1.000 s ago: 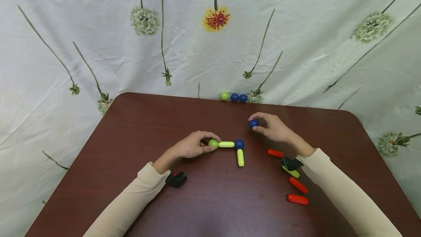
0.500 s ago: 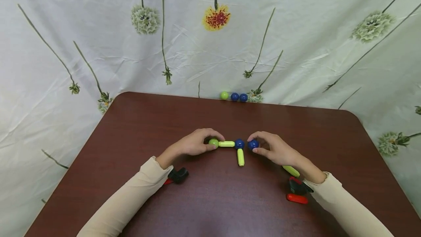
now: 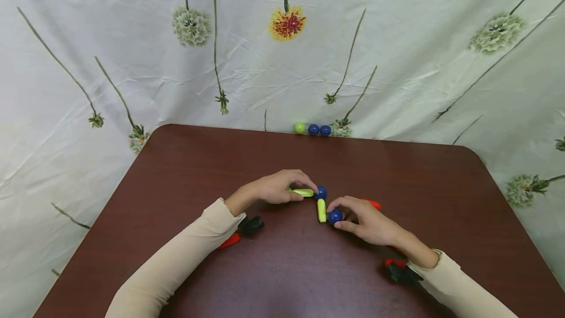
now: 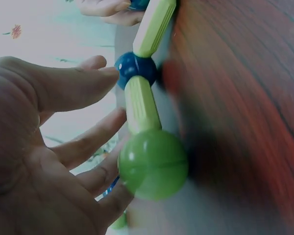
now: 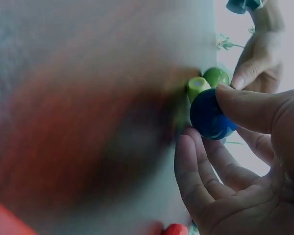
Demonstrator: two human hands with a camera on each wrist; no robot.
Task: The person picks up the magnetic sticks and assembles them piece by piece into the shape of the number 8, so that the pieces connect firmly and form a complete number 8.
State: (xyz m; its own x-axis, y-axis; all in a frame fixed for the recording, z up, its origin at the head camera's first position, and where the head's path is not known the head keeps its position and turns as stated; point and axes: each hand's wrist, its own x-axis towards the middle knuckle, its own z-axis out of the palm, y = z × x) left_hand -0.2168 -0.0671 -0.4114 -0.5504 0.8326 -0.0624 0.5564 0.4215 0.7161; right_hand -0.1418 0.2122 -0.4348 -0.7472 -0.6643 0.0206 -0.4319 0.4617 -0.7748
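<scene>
- Ball (image 3: 335, 217), blue: pinched between thumb and fingers of right hand (image 3: 370, 224), just beside near rod (image 3: 321, 211).
- Left hand (image 3: 279, 187): thumb and fingers apart, close to far rod (image 3: 303, 193) and joined blue sphere (image 3: 322, 192).

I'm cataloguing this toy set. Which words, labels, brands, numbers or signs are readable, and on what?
None readable in any view.
The green ball, blue ball and yellow-green rods show no lettering.
The cloth shows only printed flowers.
The dark wrist devices and half-hidden red pieces cannot be fully checked.
</scene>
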